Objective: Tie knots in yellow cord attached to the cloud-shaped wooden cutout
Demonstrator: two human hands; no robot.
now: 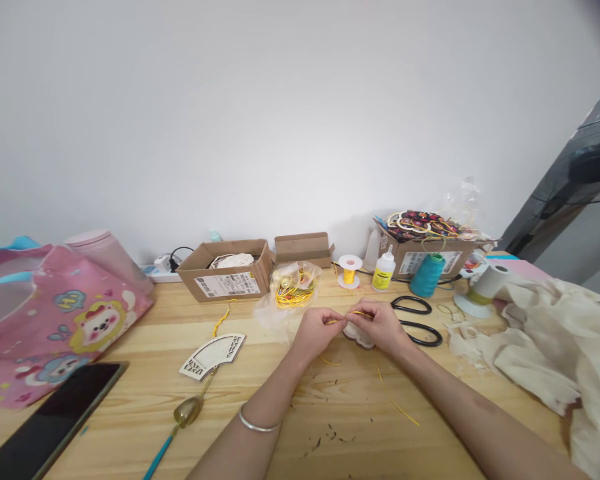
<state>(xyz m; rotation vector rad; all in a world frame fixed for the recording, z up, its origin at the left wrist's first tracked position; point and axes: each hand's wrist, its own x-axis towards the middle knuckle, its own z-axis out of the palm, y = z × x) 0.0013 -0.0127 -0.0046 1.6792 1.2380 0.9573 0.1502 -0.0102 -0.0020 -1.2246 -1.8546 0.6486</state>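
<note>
My left hand (319, 331) pinches a thin yellow cord (393, 400) between thumb and forefinger. Close beside it, my right hand (380, 327) is also closed on the cord, fingertips almost touching the left ones. Under the right fingers shows a pale piece with a scalloped edge (359, 336), partly covered by the hand. A loose cord end trails down the table below the right hand. Just past that hand lie scissors with black handles (423, 332); their blades are hidden. To the left rests a fan-shaped pendant (219, 352) with a yellow braided loop, a gold bell-like part (188, 411) and a teal tassel.
Behind stand open cardboard boxes (225, 287), a bag of yellow cords (295, 293), a yellow spool (350, 275), a glue bottle (383, 270) and a teal thread cone (427, 275). Cream cloth (545, 340) lies right; a pink bag (65, 320) and phone (55, 420) left.
</note>
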